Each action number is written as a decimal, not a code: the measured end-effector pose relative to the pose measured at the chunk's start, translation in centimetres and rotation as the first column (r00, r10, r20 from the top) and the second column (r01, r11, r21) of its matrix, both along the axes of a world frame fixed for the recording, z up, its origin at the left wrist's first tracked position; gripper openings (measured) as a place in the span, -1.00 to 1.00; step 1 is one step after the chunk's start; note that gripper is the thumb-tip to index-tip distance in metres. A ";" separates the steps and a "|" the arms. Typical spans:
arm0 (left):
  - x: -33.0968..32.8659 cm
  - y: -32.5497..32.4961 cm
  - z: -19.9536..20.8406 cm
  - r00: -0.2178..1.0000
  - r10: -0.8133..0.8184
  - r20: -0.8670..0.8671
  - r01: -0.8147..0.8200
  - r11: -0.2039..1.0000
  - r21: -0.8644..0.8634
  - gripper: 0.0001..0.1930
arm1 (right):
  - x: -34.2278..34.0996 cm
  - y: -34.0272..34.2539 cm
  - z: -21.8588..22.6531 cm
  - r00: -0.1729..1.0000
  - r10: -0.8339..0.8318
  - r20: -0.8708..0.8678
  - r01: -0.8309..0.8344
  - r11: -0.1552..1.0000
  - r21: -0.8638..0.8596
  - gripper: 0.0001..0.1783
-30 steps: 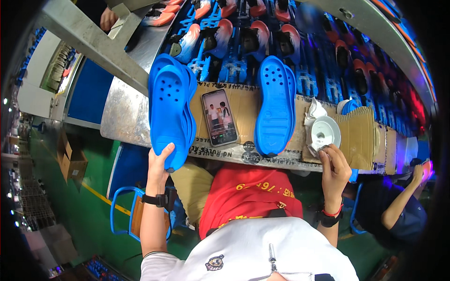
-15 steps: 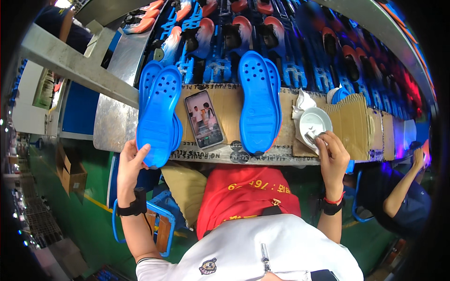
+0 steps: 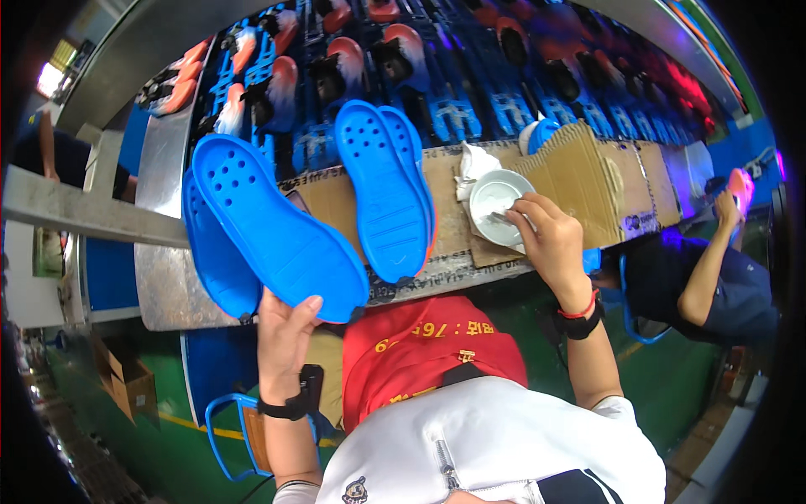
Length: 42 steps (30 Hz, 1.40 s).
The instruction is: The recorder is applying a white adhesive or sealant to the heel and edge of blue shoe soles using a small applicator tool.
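My left hand (image 3: 284,336) pinches the near end of a blue shoe sole (image 3: 273,231), its thumb on top. That sole is tilted, its holed end pointing to the far left. Partly under it, another blue sole (image 3: 220,277) lies on the table. A pair of overlapping blue soles (image 3: 388,202) sits to the right, on the cardboard. My right hand (image 3: 554,244) is over a white bowl (image 3: 485,200), fingers pinched on a small thin greyish tool (image 3: 499,217) that dips into it. The tool's kind is unclear. The tilted sole mostly covers a phone (image 3: 298,202).
Crumpled white tissue (image 3: 475,161) touches the bowl. Torn cardboard (image 3: 571,172) lies beyond it. Rows of coloured shoe uppers on blue racks (image 3: 336,76) stand at the back. A metal post (image 3: 92,210) crosses at left. Another person's arm (image 3: 709,260) is at right.
My left hand has raised and turned the sole, moving it right across the phone. My right hand stays at the bowl. The whole view has shifted.
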<state>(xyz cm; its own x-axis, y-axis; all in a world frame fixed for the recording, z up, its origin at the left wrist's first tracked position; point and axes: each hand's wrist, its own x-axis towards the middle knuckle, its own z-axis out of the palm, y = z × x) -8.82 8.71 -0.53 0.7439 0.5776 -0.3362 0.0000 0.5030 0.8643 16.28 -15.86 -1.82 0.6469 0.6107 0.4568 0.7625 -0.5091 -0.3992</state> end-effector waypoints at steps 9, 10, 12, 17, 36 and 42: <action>7.0 -4.9 -0.6 0.978 -0.119 0.171 0.062 0.950 0.306 -0.48 | 0.4 -0.1 -1.1 0.998 0.069 0.002 -0.068 0.992 -0.102 -0.92; 7.3 -5.1 -0.6 0.978 -0.129 0.161 0.067 0.937 0.344 -0.53 | 0.3 0.0 -1.0 0.997 0.072 0.003 -0.071 0.993 -0.099 -0.92; 8.0 -5.6 -0.4 0.979 -0.129 0.159 0.063 0.930 0.363 -0.54 | 0.2 0.0 -0.6 0.997 0.071 0.020 -0.069 0.994 -0.086 -0.92; 9.8 -7.1 -0.3 0.984 -0.068 0.163 0.003 0.929 0.370 -0.67 | -0.2 -0.7 -0.1 0.999 0.048 0.011 -0.048 0.999 0.001 -0.90; 10.0 -8.0 -1.2 0.992 0.013 0.122 -0.107 0.583 0.805 -0.70 | -4.6 0.9 3.7 0.964 0.266 -0.005 -0.259 0.943 0.208 -0.83; 9.8 -8.3 -0.7 0.991 -0.007 0.132 -0.105 0.564 0.819 -0.57 | -4.9 0.9 4.0 0.959 0.282 -0.030 -0.272 0.944 0.188 -0.83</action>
